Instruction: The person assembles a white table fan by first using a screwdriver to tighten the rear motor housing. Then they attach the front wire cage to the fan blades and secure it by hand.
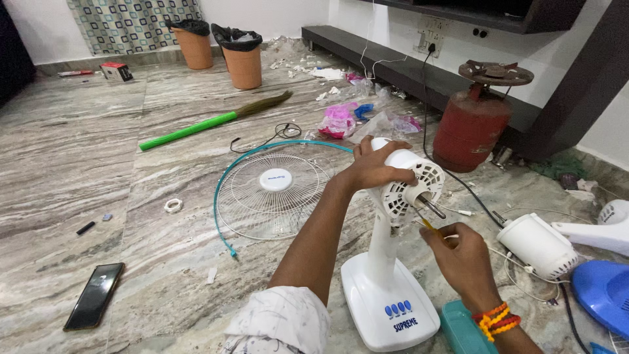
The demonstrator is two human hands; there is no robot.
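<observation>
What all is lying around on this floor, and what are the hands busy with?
White table fan body on its stand: one, white, floor centre-right.
White wire fan guard with teal rim: one, flat on the floor.
Green-handled broom: one, behind the guard.
Red gas cylinder: one, by the right wall.
Terracotta bins with black liners: two, at the back.
Black phone: one, bottom left.
Second white motor housing: one, right.
Blue fan blade: one, far right.
Left hand: grips the motor head.
Right hand: holds a thin yellow tool near the shaft.
</observation>
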